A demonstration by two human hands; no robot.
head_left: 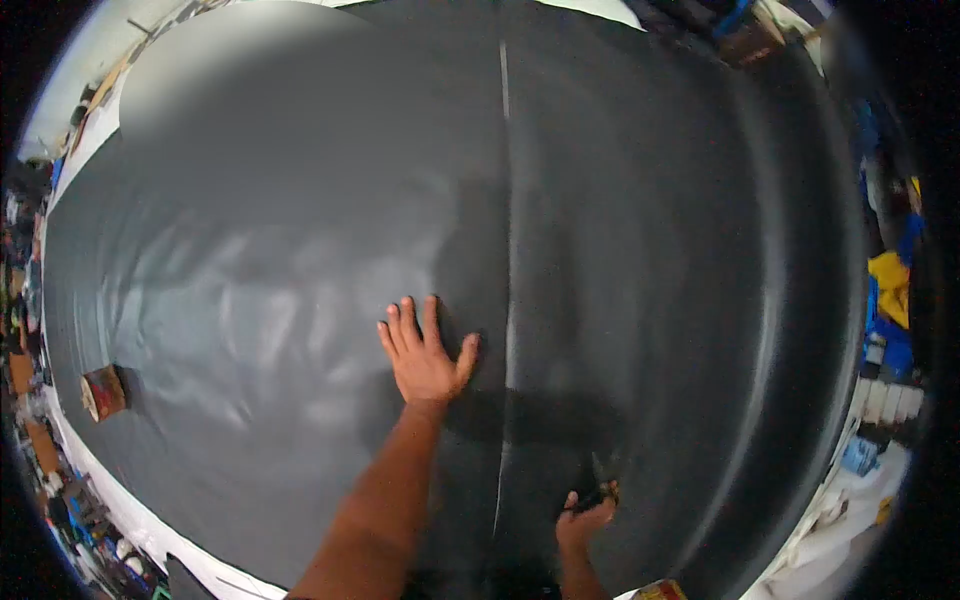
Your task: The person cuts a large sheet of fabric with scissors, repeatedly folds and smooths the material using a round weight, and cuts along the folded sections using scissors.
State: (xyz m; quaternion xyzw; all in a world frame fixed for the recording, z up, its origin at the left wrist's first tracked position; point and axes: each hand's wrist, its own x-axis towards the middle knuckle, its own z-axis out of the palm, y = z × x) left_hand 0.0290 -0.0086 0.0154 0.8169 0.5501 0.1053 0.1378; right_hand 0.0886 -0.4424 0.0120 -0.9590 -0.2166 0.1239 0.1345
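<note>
A large sheet of black, slightly shiny material (300, 200) covers the table. Down its middle runs a long pale line (511, 300), which could be a cut or a marking; I cannot tell which. My left hand (427, 365) lies flat on the sheet, fingers spread, just left of that line. To the right of the line, near the front, my right hand (588, 518) is closed around the handles of a pair of scissors (603, 480). Their blades point away from me over the sheet and look blurred.
A brown can-like object (103, 393) rests on the sheet at the left. At the right, the material bends into a long rolled fold (770, 300). Cluttered items, including a yellow cloth (890, 285), lie beyond the right edge. A small colourful object (660, 591) shows at the front edge.
</note>
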